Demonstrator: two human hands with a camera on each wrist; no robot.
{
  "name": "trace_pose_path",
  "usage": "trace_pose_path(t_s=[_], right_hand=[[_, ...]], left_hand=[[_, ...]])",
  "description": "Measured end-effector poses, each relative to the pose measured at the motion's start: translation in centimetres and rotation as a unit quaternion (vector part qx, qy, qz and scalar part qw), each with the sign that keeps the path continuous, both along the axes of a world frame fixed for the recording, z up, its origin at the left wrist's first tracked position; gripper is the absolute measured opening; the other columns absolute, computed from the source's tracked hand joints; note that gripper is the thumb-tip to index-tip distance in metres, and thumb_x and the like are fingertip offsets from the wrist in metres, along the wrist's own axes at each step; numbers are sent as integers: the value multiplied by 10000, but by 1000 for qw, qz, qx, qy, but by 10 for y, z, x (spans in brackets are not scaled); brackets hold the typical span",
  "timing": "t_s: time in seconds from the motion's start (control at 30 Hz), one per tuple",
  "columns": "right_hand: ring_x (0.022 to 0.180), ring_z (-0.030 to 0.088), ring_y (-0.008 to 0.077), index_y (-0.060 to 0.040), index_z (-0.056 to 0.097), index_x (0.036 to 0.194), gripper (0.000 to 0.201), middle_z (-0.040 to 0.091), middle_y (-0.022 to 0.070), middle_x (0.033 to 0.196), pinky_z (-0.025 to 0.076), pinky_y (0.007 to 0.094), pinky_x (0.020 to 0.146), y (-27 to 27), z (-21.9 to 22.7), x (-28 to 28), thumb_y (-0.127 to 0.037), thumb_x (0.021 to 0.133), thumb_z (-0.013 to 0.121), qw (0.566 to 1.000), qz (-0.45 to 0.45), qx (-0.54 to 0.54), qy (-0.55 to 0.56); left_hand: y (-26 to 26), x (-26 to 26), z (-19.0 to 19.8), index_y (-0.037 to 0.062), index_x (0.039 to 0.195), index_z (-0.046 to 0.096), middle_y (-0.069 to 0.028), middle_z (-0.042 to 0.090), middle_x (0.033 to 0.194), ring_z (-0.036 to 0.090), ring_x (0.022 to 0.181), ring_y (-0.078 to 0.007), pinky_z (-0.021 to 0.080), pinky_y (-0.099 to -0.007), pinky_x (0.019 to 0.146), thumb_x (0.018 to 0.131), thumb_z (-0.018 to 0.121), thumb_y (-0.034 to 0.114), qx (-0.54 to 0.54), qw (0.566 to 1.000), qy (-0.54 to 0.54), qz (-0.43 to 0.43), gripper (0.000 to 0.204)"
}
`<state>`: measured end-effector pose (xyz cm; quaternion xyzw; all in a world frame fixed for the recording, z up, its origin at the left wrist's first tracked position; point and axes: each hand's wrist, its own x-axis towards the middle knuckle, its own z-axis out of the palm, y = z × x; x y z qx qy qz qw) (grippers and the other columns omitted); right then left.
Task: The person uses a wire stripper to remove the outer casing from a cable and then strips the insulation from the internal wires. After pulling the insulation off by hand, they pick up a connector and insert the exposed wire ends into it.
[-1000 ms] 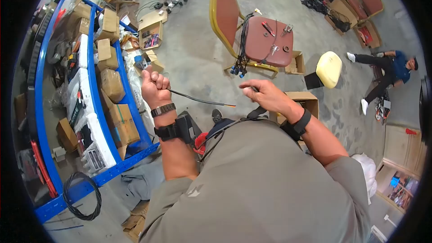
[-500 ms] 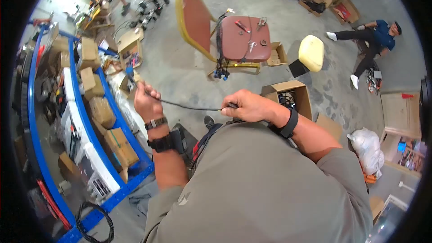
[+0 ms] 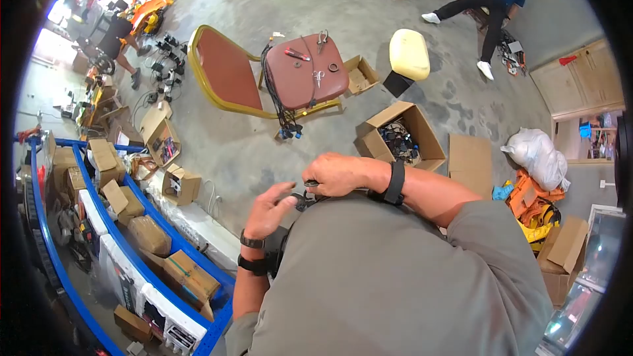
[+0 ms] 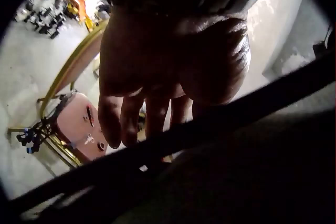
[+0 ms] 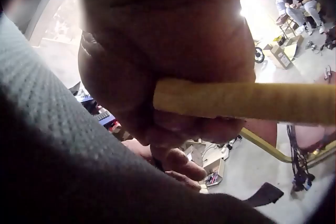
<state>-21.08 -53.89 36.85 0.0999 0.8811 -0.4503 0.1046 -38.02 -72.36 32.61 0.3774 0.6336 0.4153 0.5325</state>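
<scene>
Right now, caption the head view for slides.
Bare left hand beside bare right hand, a gold-framed, red-padded chair ahead.

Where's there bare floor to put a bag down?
Floor shows between the red chair and open carton, and between the yellow stool and white sack. The chair's seat, scattered with tools, and the blue shelf rack look crowded.

Head view: dark item (image 3: pixel 311 183) in right hand (image 3: pixel 339 175) mostly hidden, too small to identify; contents of carton (image 3: pixel 425 133) indistinct. Left wrist view: dark band (image 4: pixel 241 111) hides part of left hand (image 4: pixel 168 66). Right wrist view: yellow bar (image 5: pixel 241 100) cut off by edge.
</scene>
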Motion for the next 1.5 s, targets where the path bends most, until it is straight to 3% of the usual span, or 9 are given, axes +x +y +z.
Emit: trace_pose_path(t_s=[0.27,0.37,0.53,0.67,0.77,0.9,1.17,1.33,1.5], right_hand=[[790,666,406,-5,690,915,276,694,215,820,518,478,735,2,-7,12,-275,910,629,997,-64,-43,30],[680,638,281,-10,686,925,326,667,135,733,498,425,659,8,-16,17,-325,961,610,973,-144,-146,108],[529,413,48,-39,650,890,437,498,0,605,355,255,516,30,22,-3,-436,1030,535,861,-299,-402,90],[540,465,102,-28,633,943,513,552,30,648,410,282,545,30,30,-41,-493,1052,445,746,-284,-566,206],[581,524,128,-19,633,969,538,598,46,699,458,301,585,9,30,-64,-505,1056,419,699,-317,-606,210],[715,665,181,-13,634,1026,568,673,113,840,565,345,657,-13,4,-79,-546,1034,441,691,-377,-599,146],[837,612,137,-127,616,1100,428,628,12,983,480,288,683,-11,-56,-65,-534,1006,521,762,-363,-535,-25],[878,668,166,-7,589,1223,333,657,82,1079,564,331,753,33,-70,-26,-20,892,558,746,-453,-489,3],[917,675,197,8,586,1227,372,659,107,1104,580,351,768,125,-106,30,73,872,494,695,-564,-444,44]], left_hand=[[44,17,4,-6,1151,669,-31,700,1002,610,968,-114,487,-297,898,997,602,129,-30,976,11,-215,216],[42,21,-7,-16,1116,674,-24,703,960,617,923,-109,497,-286,832,1004,614,164,9,985,-137,-106,220],[40,1,-6,5,1077,680,-21,698,944,585,826,-81,490,-253,741,988,649,200,72,997,-13,-2,217],[50,2,34,10,1060,673,-20,701,931,591,805,-74,497,-233,733,954,702,222,156,985,69,-2,239],[34,-13,31,-19,1053,665,-37,707,933,611,826,-82,501,-236,739,927,733,221,54,981,-175,-61,280],[7,-43,28,-57,1029,649,-91,704,893,670,794,-143,550,-286,729,933,710,144,-9,974,-215,-70,231],[-5,-70,-11,-23,950,655,-70,697,802,592,637,-92,463,-237,582,919,699,102,3,968,-247,38,136],[0,-84,-29,-10,925,662,-27,680,734,495,580,-27,347,-202,523,893,726,118,-18,978,-181,106,146],[33,-93,-15,-2,932,677,-25,694,748,460,558,-16,323,-196,515,900,720,137,-68,980,-114,146,150]])
